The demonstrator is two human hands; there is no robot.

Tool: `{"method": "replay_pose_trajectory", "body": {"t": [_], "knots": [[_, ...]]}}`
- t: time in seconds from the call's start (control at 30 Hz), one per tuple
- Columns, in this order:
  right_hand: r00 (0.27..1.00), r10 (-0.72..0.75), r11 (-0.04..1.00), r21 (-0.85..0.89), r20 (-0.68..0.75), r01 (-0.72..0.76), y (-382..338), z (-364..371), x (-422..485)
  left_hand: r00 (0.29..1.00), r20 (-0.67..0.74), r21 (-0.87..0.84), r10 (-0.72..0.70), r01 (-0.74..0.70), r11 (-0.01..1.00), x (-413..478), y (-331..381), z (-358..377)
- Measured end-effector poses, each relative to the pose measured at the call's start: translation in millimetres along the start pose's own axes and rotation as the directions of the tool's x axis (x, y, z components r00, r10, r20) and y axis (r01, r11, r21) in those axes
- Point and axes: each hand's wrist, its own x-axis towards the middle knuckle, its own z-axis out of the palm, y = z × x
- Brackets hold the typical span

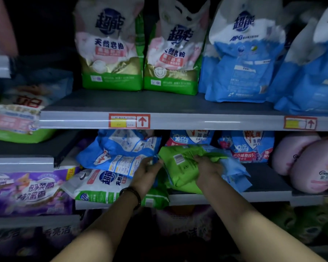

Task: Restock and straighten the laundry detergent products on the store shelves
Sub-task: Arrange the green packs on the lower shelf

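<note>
I have the green detergent bag [180, 169] in both hands on the lower shelf [263, 178]. My left hand [147, 173] has its fingers curled round the bag's left edge, and my right hand [206, 168] is clamped over its upper right, fingers bent into the crumpled film. The bag lies tilted on its back, barcode up, resting on a flat blue bag [237, 176] beneath it. To do this well, I judge I should lift rather than drag, since the soft film would likely snag on the blue one under it. Then I would stand it on its base with the printed front outward and its lower edge square to the shelf lip. A grip low on both sides should keep the contents from slumping to one end. The risk is knocking the slumped blue-and-white bag [117, 150] just left of my left hand, which leans over a white-and-green bag [100, 188] lying flat at the shelf's front edge. As for what holds what, this lower shelf carries that jumble, two upright red-and-blue bags [252, 146] at the back, and pink soft packs [301, 163] at the far right. The upper shelf [121, 103] holds two standing pink-and-green bags [110, 48] side by side and touching, with blue-and-white APG bags [242, 59] to their right. Every bag is sealed, so I cannot see what is inside any of them.
</note>
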Motion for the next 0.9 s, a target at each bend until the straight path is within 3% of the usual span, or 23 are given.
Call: {"method": "replay_pose_trajectory", "body": {"t": [0.07, 0.17, 0.37, 0.53, 0.67, 0.8, 0.9], "knots": [[0.998, -0.018, 0.996, 0.084, 0.055, 0.014, -8, -17, -21, 0.994, -0.036, -0.2, -0.099, 0.09, 0.976, -12, 9, 1], [0.984, -0.053, 0.996, 0.081, 0.171, 0.04, -8, -34, -60, 0.969, 0.081, -0.406, -0.234, 0.247, 0.88, -39, 16, 2], [0.907, -0.128, 0.991, 0.075, 0.402, 0.106, 25, -38, -136, 0.918, 0.341, -0.665, -0.202, 0.388, 0.638, -100, 14, -28], [0.79, -0.141, 0.988, 0.029, 0.596, 0.154, 62, -12, -183, 0.987, 0.102, -0.774, -0.121, 0.155, 0.613, -149, 11, -86], [0.694, -0.1, 0.992, 0.016, 0.713, 0.125, 84, 11, -221, 0.995, -0.072, -0.8, -0.076, -0.012, 0.6, -182, 11, -134], [0.635, -0.041, 0.999, 0.046, 0.771, 0.009, 97, 33, -261, 0.97, -0.23, -0.784, -0.083, -0.135, 0.606, -212, 15, -175], [0.567, 0.077, 0.987, 0.02, 0.82, -0.162, 109, 60, -281, 0.957, -0.283, -0.773, -0.056, -0.193, 0.604, -231, 23, -199]]}}
